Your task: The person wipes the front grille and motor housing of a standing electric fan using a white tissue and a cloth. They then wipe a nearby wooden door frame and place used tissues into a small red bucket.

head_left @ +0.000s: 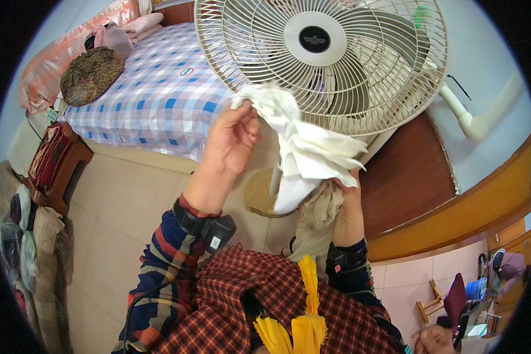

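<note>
In front of a standing fan (pixel 265 44) with a pale wire grille, a crumpled, folded white cloth (pixel 312 150) hangs between my hands, partly blurred. My left hand (pixel 235 138) pinches its upper left end close to the grille's lower rim. At the lower right, my right hand (pixel 349 197) is closed on the other side of the cloth, its fingers mostly hidden behind the folds. A greyish-beige rag (pixel 320 215) hangs right beside my right hand; whether that hand also grips it, I cannot tell. The fan's pole meets a round tan base (pixel 256 194).
A bed (pixel 153 100) with a blue-checked sheet stands at the far left, a patterned cushion (pixel 92 75) on it. Left of it is a small wooden stand (pixel 56 162). A white pipe (pixel 463 115) runs along the right wall. Another person's hand (pixel 433 340) shows at lower right.
</note>
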Demonstrator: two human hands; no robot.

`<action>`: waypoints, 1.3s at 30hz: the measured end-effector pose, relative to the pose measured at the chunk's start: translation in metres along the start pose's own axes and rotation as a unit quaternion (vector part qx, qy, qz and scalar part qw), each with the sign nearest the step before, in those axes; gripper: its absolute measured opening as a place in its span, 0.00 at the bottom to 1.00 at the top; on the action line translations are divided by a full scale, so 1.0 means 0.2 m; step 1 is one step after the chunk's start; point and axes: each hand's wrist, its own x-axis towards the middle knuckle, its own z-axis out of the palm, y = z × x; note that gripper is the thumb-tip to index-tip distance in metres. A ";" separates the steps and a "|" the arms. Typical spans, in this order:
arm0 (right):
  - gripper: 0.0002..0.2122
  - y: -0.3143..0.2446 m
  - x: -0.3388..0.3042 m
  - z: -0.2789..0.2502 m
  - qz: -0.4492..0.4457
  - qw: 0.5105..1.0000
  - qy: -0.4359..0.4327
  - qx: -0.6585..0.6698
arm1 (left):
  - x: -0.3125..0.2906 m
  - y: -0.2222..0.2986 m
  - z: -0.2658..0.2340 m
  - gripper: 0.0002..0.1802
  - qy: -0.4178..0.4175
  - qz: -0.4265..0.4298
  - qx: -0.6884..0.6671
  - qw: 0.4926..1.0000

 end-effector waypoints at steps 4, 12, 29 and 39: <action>0.12 -0.11 -0.02 0.20 -0.100 0.954 -0.062 -0.275 | -0.06 0.01 0.02 0.12 0.084 0.073 0.022 0.994; 0.11 -0.13 -0.08 0.57 -0.255 0.816 -0.175 -0.489 | -0.21 -0.07 0.10 0.25 0.085 0.115 0.129 0.981; 0.13 -0.12 -0.03 0.41 -0.069 0.985 -0.072 -0.137 | -0.06 -0.11 0.17 0.14 -0.035 -0.006 0.383 0.923; 0.10 -0.25 -0.03 0.49 -0.155 0.960 -0.018 -0.232 | -0.09 -0.21 0.41 0.10 -0.145 0.277 0.683 0.660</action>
